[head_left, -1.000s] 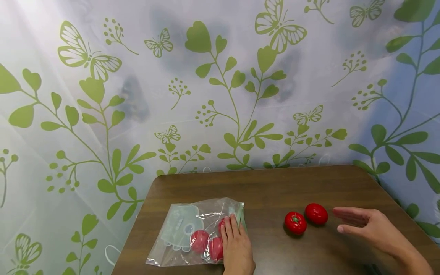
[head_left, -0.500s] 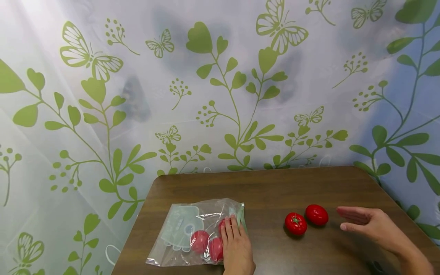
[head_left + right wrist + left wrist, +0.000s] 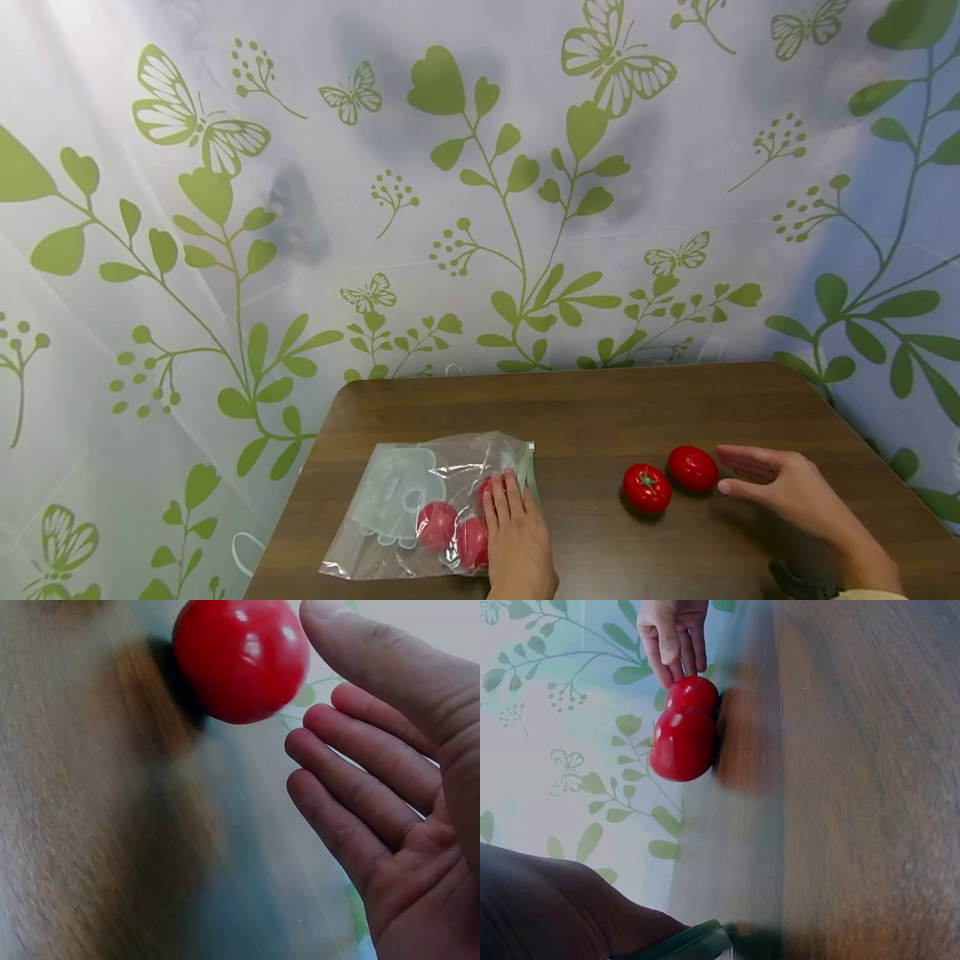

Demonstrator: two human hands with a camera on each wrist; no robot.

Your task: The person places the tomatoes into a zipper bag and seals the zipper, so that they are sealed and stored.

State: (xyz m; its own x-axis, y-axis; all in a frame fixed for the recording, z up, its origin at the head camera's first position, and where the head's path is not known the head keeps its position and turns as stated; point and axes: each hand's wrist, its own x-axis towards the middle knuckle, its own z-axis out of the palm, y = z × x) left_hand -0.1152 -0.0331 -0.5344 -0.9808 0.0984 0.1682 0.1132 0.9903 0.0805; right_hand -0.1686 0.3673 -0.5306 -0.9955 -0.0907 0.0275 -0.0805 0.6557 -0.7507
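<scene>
Right hand (image 3: 787, 492): fingers straight, thumb apart, grips nothing, just beside smooth red tomato (image 3: 693, 468). Left hand (image 3: 519, 537): flat, fingers extended, rests on bag (image 3: 390, 562). Behind: pale creased backdrop (image 3: 472, 200), green butterfly-and-leaf print. Below: brown wood-grain table (image 3: 585, 417), rounded corners, faint sheen. Bag on left: clear, wrinkled plastic, green zip edge (image 3: 529, 475), round red pieces (image 3: 437, 527) inside. To its right: tomatoes, glossy, side by side; stemmed tomato (image 3: 647, 488) nearer bag, green star-shaped top.

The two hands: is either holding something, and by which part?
Nothing looks held: the left hand rests on the clear bag near its zip; the right hand is empty.
</scene>
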